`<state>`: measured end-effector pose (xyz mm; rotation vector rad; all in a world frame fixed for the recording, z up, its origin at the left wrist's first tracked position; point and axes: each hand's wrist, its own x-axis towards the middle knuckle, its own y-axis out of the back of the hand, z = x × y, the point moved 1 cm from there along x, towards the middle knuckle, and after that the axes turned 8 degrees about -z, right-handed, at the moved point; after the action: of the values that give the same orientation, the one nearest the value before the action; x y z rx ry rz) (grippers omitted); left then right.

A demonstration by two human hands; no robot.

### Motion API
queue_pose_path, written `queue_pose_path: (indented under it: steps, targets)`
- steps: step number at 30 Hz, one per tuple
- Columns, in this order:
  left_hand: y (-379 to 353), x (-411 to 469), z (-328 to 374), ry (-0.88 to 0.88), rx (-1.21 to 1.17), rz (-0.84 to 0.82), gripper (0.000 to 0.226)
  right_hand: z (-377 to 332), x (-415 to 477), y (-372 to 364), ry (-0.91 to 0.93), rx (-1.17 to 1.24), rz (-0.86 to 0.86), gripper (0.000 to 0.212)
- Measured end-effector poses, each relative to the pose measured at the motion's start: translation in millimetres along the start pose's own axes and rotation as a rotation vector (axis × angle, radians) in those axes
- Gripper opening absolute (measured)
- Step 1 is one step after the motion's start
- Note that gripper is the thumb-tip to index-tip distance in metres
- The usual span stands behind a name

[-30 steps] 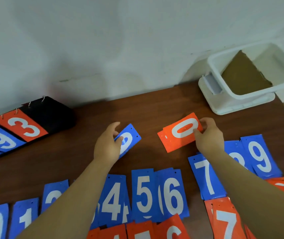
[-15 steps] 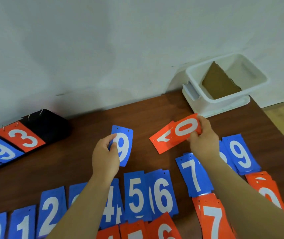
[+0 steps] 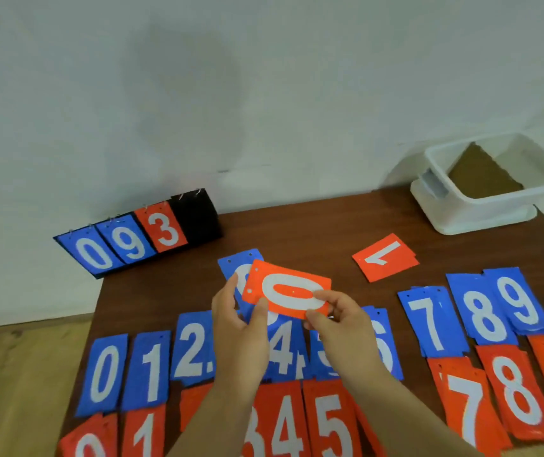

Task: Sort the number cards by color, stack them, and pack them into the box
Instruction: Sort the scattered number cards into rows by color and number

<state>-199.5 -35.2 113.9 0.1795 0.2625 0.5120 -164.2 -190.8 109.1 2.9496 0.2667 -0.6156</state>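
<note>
Two cards up, one in each hand.
Head cam: my right hand pinches the orange 0 card at its 4 o'clock edge, long axis roughly 9-to-3. My left hand grips the blue card behind it. The orange 1 card lies at 2 o'clock, nearer my right, with the box beyond.

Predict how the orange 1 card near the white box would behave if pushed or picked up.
Probably stiff: the similar orange 0 card looks flat though pinched only at its edges. Likely light and quick to slide, being thin on the smooth table. Lying flat, the orange 1 card may resist lifting.
</note>
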Motion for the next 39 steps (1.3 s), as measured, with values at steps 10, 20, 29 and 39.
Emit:
queue_pose_path:
  steps: [10,20,29,39]
  targets:
    - [186.5,-31.0,-30.3,0.047,0.134,-0.018,0.065,-12.0,-62.8,-124.8,0.097,-0.287,-0.323,0.01]
    - [233.8,-46.0,-53.7,0.006,0.041,0.091,0.045,5.6,-84.3,-135.1,0.123,-0.476,-0.205,0.016]
    - [271.7,-62.2,-70.8,0.116,-0.002,0.283,0.04,31.1,-64.1,-132.9,0.033,-0.477,-0.314,0.02]
    - [345.6,-122.7,-126.0,0.256,-0.076,0.512,0.045,78.8,-83.1,-247.9,0.115,-0.66,-0.65,0.026]
